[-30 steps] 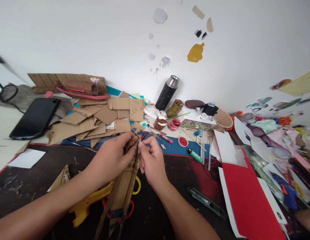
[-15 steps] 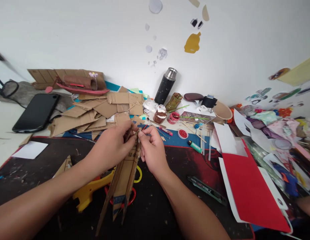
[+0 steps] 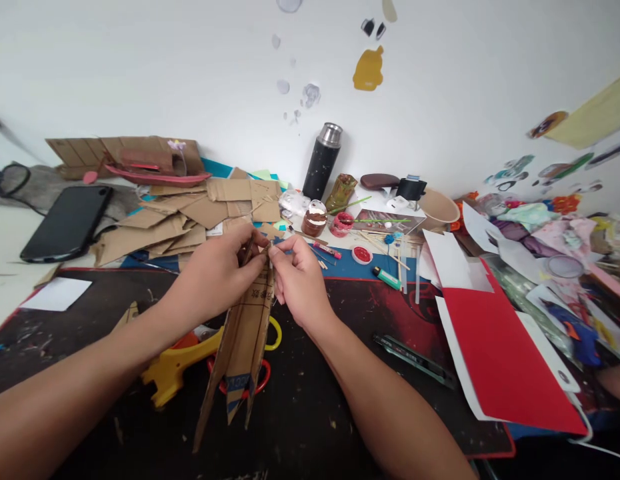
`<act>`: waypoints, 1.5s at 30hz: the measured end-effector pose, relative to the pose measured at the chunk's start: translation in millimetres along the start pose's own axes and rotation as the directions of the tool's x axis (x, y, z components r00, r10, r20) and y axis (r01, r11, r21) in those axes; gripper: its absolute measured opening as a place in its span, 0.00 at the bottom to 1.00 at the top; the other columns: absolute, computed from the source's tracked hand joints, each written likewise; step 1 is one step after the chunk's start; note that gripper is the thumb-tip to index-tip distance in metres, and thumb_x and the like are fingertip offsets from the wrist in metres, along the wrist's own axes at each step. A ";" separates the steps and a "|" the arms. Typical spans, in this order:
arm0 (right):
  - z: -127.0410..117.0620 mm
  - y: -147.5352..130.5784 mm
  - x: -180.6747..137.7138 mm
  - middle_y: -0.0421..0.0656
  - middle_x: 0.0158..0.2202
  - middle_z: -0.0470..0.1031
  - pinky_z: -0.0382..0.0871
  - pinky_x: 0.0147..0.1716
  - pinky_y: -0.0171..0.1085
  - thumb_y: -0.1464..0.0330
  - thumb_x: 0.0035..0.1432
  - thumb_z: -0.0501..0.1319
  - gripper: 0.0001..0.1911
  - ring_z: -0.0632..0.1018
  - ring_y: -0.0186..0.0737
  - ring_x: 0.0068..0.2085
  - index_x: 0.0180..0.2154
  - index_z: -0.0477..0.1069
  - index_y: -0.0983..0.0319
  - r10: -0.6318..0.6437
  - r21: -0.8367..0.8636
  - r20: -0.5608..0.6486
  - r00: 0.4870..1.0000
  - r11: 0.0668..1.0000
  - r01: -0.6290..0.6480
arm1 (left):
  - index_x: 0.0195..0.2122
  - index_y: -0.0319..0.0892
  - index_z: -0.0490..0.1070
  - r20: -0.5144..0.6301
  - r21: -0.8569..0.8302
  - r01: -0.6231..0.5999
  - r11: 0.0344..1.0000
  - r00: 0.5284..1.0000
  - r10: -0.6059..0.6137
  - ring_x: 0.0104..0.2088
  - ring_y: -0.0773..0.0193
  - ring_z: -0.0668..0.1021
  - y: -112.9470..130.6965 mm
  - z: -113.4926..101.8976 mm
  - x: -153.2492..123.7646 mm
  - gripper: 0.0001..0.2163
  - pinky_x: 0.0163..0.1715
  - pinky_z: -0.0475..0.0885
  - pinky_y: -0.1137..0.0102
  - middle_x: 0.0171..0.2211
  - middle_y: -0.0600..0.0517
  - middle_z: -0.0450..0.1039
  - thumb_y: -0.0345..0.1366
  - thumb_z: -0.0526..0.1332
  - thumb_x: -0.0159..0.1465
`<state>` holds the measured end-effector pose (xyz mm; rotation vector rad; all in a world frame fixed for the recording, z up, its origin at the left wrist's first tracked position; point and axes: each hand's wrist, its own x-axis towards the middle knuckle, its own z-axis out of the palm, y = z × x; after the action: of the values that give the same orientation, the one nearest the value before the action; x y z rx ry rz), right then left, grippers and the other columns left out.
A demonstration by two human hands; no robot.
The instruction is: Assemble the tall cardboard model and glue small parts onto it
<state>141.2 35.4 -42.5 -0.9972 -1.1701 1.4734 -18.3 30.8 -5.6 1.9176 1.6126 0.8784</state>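
A long folded piece of cardboard (image 3: pixel 245 337) with pointed ends hangs toward me over the dark mat. My left hand (image 3: pixel 217 273) is closed around its far end. My right hand (image 3: pixel 300 277) pinches the same far tip from the right, thumb and fingers together; the fingertips of both hands nearly meet there. Whatever else may lie between the fingertips is too small to make out. Under the cardboard lie scissors with red handles (image 3: pixel 264 377), a yellow ring handle (image 3: pixel 275 333) and a yellow tape dispenser (image 3: pixel 165 377), all partly covered.
Cardboard scraps (image 3: pixel 165 223) are heaped at the back left beside a black phone (image 3: pixel 67 223) and a red model boat (image 3: pixel 155 175). A black flask (image 3: pixel 320 163) and paint jars stand behind. On the right lie a utility knife (image 3: pixel 415 360), a green lighter (image 3: pixel 387 278) and red card (image 3: pixel 515 360).
The view has shifted slightly, so the scene sits a little higher and further left. Both hands keep their hold on the cardboard's far end with little visible movement.
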 end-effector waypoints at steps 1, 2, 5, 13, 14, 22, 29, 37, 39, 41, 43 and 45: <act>0.0 -0.4 -0.1 0.22 0.15 0.62 0.55 0.13 0.29 0.53 0.70 0.67 0.16 0.63 0.30 0.12 0.39 0.64 0.53 0.000 -0.005 -0.003 1.000 1.000 0.000 | 0.41 0.49 0.73 0.003 -0.005 0.001 1.000 1.000 -0.001 0.28 0.56 0.72 0.5 -0.2 -0.1 0.10 0.31 0.63 0.62 0.27 0.55 0.72 0.47 0.58 0.66; 0.0 -0.5 -0.1 0.22 0.15 0.62 0.55 0.13 0.29 0.53 0.70 0.67 0.16 0.63 0.30 0.12 0.39 0.64 0.53 0.000 -0.009 -0.003 1.000 1.000 0.000 | 0.42 0.49 0.73 0.005 -0.010 0.003 1.000 1.000 -0.003 0.28 0.56 0.72 0.8 -0.2 -0.1 0.10 0.31 0.63 0.62 0.27 0.55 0.72 0.47 0.59 0.66; -0.3 0.2 0.6 0.22 0.15 0.62 0.55 0.13 0.29 0.52 0.70 0.68 0.17 0.63 0.30 0.12 0.39 0.63 0.53 -0.003 -0.012 0.000 1.000 1.000 0.003 | 0.41 0.49 0.73 0.001 -0.020 0.003 1.000 1.000 -0.003 0.29 0.55 0.74 0.6 0.4 0.1 0.10 0.31 0.63 0.62 0.28 0.54 0.73 0.47 0.59 0.66; -0.7 2.0 1.6 0.22 0.14 0.62 0.54 0.12 0.29 0.52 0.69 0.69 0.18 0.62 0.30 0.12 0.39 0.64 0.53 -0.016 -0.011 -0.013 1.000 1.000 0.016 | 0.38 0.48 0.71 -0.013 -0.014 -0.040 0.999 0.999 0.040 0.27 0.57 0.72 1.4 1.0 0.1 0.09 0.31 0.64 0.63 0.26 0.55 0.71 0.46 0.58 0.67; -0.8 2.0 1.6 0.22 0.14 0.62 0.55 0.13 0.28 0.52 0.69 0.68 0.18 0.62 0.30 0.12 0.39 0.64 0.54 -0.019 -0.011 -0.014 1.000 1.000 0.019 | 0.38 0.48 0.71 -0.014 -0.012 -0.045 0.999 0.999 0.045 0.27 0.58 0.72 1.9 0.7 0.3 0.09 0.30 0.64 0.64 0.26 0.56 0.71 0.46 0.58 0.67; -2.1 5.4 3.3 0.23 0.14 0.62 0.54 0.13 0.28 0.51 0.67 0.70 0.19 0.61 0.29 0.12 0.38 0.64 0.54 -0.035 -0.011 -0.032 0.999 0.999 0.035 | 0.39 0.47 0.71 -0.004 0.007 -0.066 0.998 0.998 0.066 0.28 0.58 0.74 1.0 0.2 2.3 0.08 0.32 0.65 0.64 0.27 0.55 0.74 0.44 0.59 0.68; -2.8 5.6 3.4 0.23 0.14 0.62 0.54 0.12 0.28 0.52 0.66 0.70 0.19 0.61 0.29 0.12 0.38 0.65 0.54 -0.030 -0.008 -0.030 0.999 1.000 0.029 | 0.38 0.48 0.70 -0.014 0.011 -0.071 0.997 0.997 0.071 0.29 0.56 0.76 -3.5 4.5 3.4 0.07 0.32 0.66 0.64 0.28 0.54 0.75 0.44 0.58 0.67; -2.5 5.5 2.9 0.22 0.14 0.62 0.53 0.12 0.29 0.51 0.66 0.71 0.20 0.59 0.30 0.12 0.38 0.64 0.54 -0.016 -0.006 -0.030 0.999 1.000 0.016 | 0.39 0.48 0.71 -0.021 0.003 -0.079 0.997 0.997 0.079 0.27 0.56 0.74 -7.2 6.3 4.0 0.06 0.31 0.64 0.64 0.25 0.55 0.72 0.42 0.58 0.67; -2.4 5.2 2.5 0.22 0.14 0.62 0.54 0.12 0.29 0.51 0.66 0.72 0.21 0.59 0.30 0.12 0.38 0.64 0.54 -0.012 0.000 -0.031 0.999 1.000 0.012 | 0.39 0.48 0.71 -0.024 -0.010 -0.088 0.996 0.996 0.088 0.27 0.56 0.75 -7.6 6.7 3.8 0.06 0.30 0.64 0.65 0.25 0.55 0.72 0.42 0.58 0.67; -2.2 4.9 2.0 0.23 0.14 0.62 0.54 0.12 0.29 0.50 0.66 0.72 0.21 0.59 0.29 0.12 0.38 0.64 0.54 -0.011 0.002 -0.034 0.999 1.000 0.012 | 0.39 0.48 0.71 -0.023 -0.017 -0.095 0.995 0.995 0.095 0.27 0.56 0.75 -8.0 7.0 3.5 0.06 0.30 0.64 0.65 0.25 0.55 0.73 0.41 0.58 0.67; -2.0 5.2 1.6 0.22 0.14 0.61 0.53 0.12 0.29 0.50 0.66 0.73 0.22 0.58 0.29 0.12 0.38 0.64 0.54 -0.012 0.005 -0.038 0.999 1.000 0.013 | 0.40 0.48 0.71 -0.019 -0.014 -0.095 0.995 0.995 0.095 0.27 0.55 0.76 -8.1 7.1 3.4 0.06 0.31 0.64 0.65 0.26 0.55 0.74 0.42 0.57 0.67; -1.8 5.8 1.3 0.22 0.14 0.61 0.52 0.12 0.28 0.49 0.65 0.73 0.22 0.58 0.29 0.12 0.38 0.64 0.54 -0.013 0.008 -0.038 0.999 1.000 0.013 | 0.40 0.48 0.71 -0.011 -0.005 -0.087 0.996 0.996 0.087 0.29 0.54 0.78 -8.1 6.7 3.5 0.06 0.31 0.65 0.64 0.28 0.53 0.76 0.42 0.57 0.68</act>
<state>141.6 36.7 -48.6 -1.0059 -1.1403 1.4417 -18.4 36.0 -15.4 1.9952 1.5406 0.9282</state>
